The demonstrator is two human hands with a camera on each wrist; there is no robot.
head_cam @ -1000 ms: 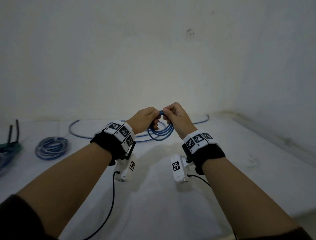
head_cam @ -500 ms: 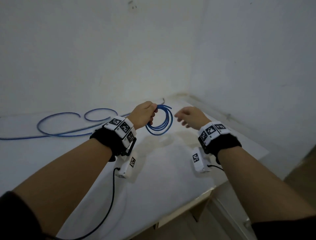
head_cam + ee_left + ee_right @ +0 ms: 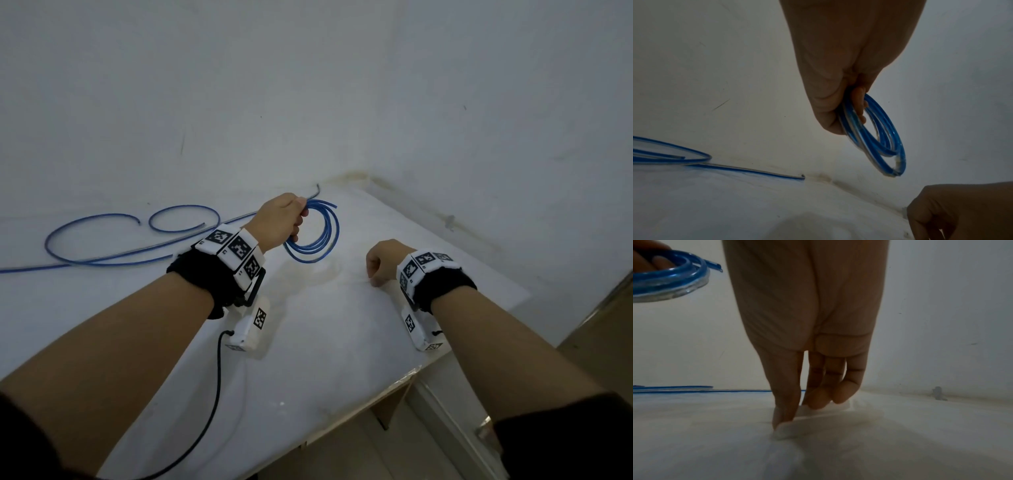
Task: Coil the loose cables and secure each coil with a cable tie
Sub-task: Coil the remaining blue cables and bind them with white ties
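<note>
Gripping a blue coil (image 3: pixel 317 236) of several loops, the left hand (image 3: pixel 279 219) holds it clear of the white table (image 3: pixel 325 342) — fingers and thumb curl round the top of the bundle, and the loops hang down beside the palm, one cut end poking out to the right. In the left wrist view the same coil (image 3: pixel 877 138) dangles from the curled fingers (image 3: pixel 858 102).

To the right, well apart from the coil, the right hand (image 3: pixel 382 262) is lowered to the table with its fingers bent downward. The right wrist view shows the fingertips (image 3: pixel 818 400) touching something thin and pale lying flat on the surface — what it is I cannot tell, nor whether the fingers pinch it.

Loose blue cable (image 3: pixel 113 240) lies in open curves on the table at far left, along the wall (image 3: pixel 308 85).
</note>
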